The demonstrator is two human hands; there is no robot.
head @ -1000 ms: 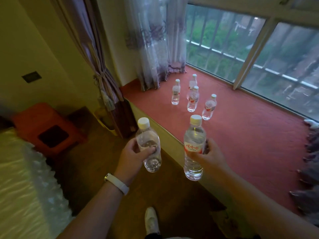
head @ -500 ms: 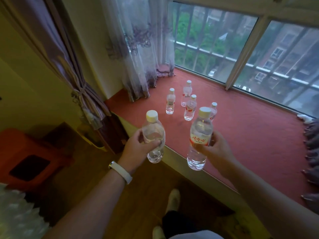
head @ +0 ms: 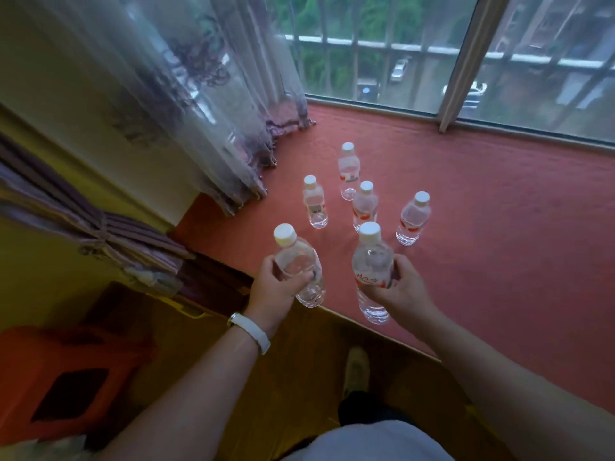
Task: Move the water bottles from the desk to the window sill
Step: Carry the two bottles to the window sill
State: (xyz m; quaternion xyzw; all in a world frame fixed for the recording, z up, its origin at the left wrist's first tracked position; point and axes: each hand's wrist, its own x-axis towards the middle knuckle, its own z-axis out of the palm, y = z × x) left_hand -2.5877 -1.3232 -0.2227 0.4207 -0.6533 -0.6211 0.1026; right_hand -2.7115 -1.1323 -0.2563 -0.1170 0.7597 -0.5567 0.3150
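Note:
My left hand [head: 278, 284] grips a clear water bottle [head: 299, 261] with a white cap, tilted, above the front edge of the red window sill [head: 499, 227]. My right hand [head: 402, 287] grips a second bottle [head: 372, 271] with a red label, held upright over the sill's front edge. Several more bottles stand upright on the sill just beyond, among them one at the far end [head: 348, 169], one on the left [head: 313, 202] and one on the right [head: 413, 218].
Sheer curtains [head: 213, 104] hang at the sill's left end, with a tied drape [head: 100, 227] below. The window [head: 382, 51] closes the far side. An orange stool [head: 63, 377] stands on the wooden floor at left. My foot [head: 356, 367] is near the sill's base.
I have stepped closer to the sill. Both hands have carried their bottles forward, from over the floor to above the sill's front edge, near the standing bottles.

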